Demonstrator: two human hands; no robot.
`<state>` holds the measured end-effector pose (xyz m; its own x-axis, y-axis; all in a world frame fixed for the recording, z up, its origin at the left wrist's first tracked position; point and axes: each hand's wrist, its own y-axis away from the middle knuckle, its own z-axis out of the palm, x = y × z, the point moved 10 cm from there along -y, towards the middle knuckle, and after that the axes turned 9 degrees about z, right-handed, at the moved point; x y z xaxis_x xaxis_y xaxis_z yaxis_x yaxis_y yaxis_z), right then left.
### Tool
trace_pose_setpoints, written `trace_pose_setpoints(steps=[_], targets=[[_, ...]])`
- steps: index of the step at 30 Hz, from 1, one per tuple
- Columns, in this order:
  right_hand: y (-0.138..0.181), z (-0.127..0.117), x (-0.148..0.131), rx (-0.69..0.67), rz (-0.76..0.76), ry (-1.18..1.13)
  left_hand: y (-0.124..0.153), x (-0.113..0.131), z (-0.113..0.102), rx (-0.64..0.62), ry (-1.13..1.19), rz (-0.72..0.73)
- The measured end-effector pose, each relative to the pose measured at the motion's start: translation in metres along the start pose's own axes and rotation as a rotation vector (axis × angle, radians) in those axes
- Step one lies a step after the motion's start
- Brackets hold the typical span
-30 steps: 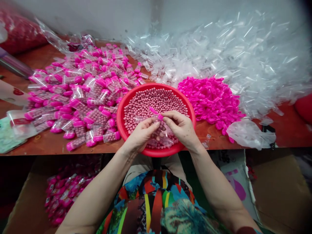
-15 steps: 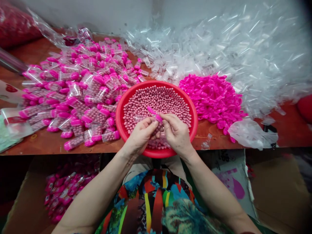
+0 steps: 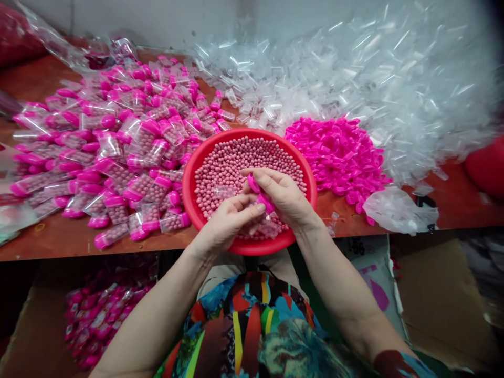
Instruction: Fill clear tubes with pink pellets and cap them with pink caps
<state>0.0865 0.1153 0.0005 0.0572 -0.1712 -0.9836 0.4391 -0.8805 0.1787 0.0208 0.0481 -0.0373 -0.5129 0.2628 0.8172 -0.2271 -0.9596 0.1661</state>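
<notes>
1. Two hands, both mine, meet over one red bowl (image 3: pixel 188 194).
2. One pink cap (image 3: pixel 252 184) sits between them, above the bowl, its lid standing up from the collar.
3. My right hand (image 3: pixel 284 197) pinches the lid between thumb and forefinger.
4. My left hand (image 3: pixel 224 219) has thumb and fingers closed on the collar end; what lies beneath is hidden by my fingers.
5. Pink beads (image 3: pixel 252 152) fill the bowl, too many to count, with at least one clear tube (image 3: pixel 223 192) lying on them.
6. Three heaps, each past counting, surround the bowl: filled vials (image 3: pixel 114 144) at left, loose caps (image 3: pixel 334 157) at right, clear plastic pieces (image 3: pixel 334 79) behind.
7. One crumpled bag (image 3: pixel 397 210) lies beside the caps.
</notes>
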Motion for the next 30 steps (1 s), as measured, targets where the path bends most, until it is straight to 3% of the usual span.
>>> trace_pose_setpoints(steps=[3,7,10,16,20,25,30], targets=[[0.009,-0.009,-0.007,0.059,-0.114,0.05,-0.002,-0.001,-0.006,0.054,0.095,-0.034],[0.038,0.003,-0.012,0.076,-0.375,0.479,-0.005,0.003,-0.011,0.129,0.17,-0.01],[0.051,0.016,-0.009,0.169,-0.518,0.72,-0.007,0.002,-0.009,0.112,0.164,-0.012],[0.061,0.022,-0.02,0.331,-0.678,0.807,-0.004,0.001,-0.001,0.046,0.131,0.015],[0.067,0.02,-0.025,0.405,-0.735,0.865,-0.004,0.006,-0.002,0.068,-0.063,0.103],[0.07,0.021,-0.022,0.467,-0.748,0.96,-0.003,0.02,-0.01,0.172,-0.49,0.29],[0.071,0.023,-0.024,0.489,-0.768,0.993,0.003,0.03,0.006,0.165,-0.814,0.405]])
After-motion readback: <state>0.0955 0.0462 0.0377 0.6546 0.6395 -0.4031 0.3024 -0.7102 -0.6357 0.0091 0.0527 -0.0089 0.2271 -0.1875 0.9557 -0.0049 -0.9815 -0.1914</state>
